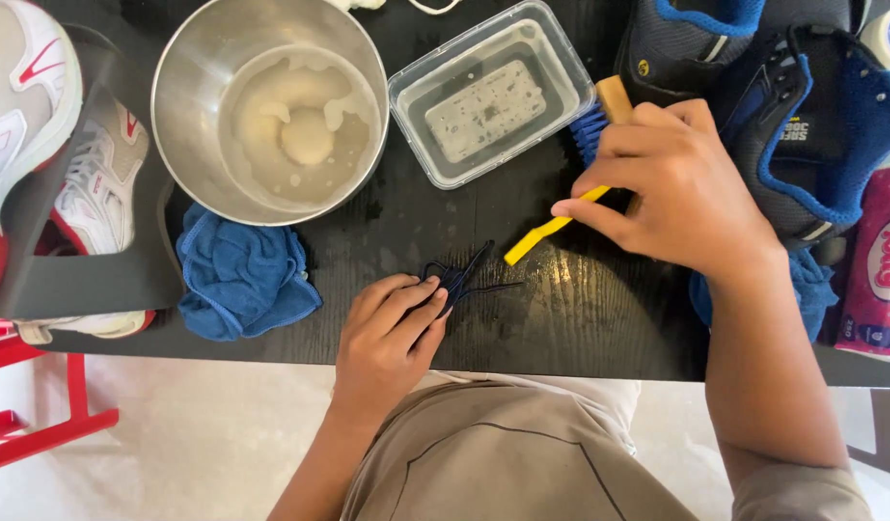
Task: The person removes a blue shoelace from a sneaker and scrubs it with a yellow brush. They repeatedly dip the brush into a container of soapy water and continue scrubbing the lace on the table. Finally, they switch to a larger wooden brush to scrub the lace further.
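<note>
My left hand (392, 333) presses down on a dark blue shoelace (461, 277) bunched on the wet black table (561, 318). My right hand (681, 188) grips a yellow toothbrush (541, 233), its handle end pointing down-left toward the lace. Under that hand lies a wooden brush with blue bristles (591, 123). A navy shoe with bright blue lining (811, 116) sits just right of my right hand.
A steel bowl of soapy water (271, 106) and a clear plastic tub of water (488, 96) stand at the back. A blue cloth (242, 275) lies left of my left hand. White-and-red sneakers (68, 164) rest at the far left; a pink packet (879, 270) at the right edge.
</note>
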